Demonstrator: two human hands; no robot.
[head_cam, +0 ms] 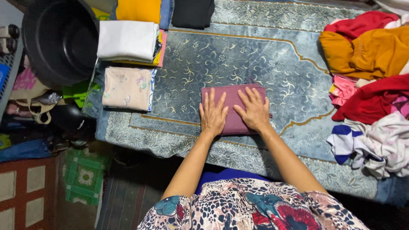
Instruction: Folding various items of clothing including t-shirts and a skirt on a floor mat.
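Left hand (213, 114), right hand (254, 110): flat, fingers spread, gripping nothing | frame centre, pressing maroon cloth (233, 96) | best smoothed outward, edges aligned.

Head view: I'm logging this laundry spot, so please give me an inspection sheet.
Surface: blue patterned rug.
Job's things: folded maroon cloth, flat on the rug.
Clutter: folded stacks at left; unfolded clothes pile at right.
Grippers: left hand and right hand lie flat, open, on the maroon cloth.
Cables: nothing seen.
Surroundings: black tub and bags at left.
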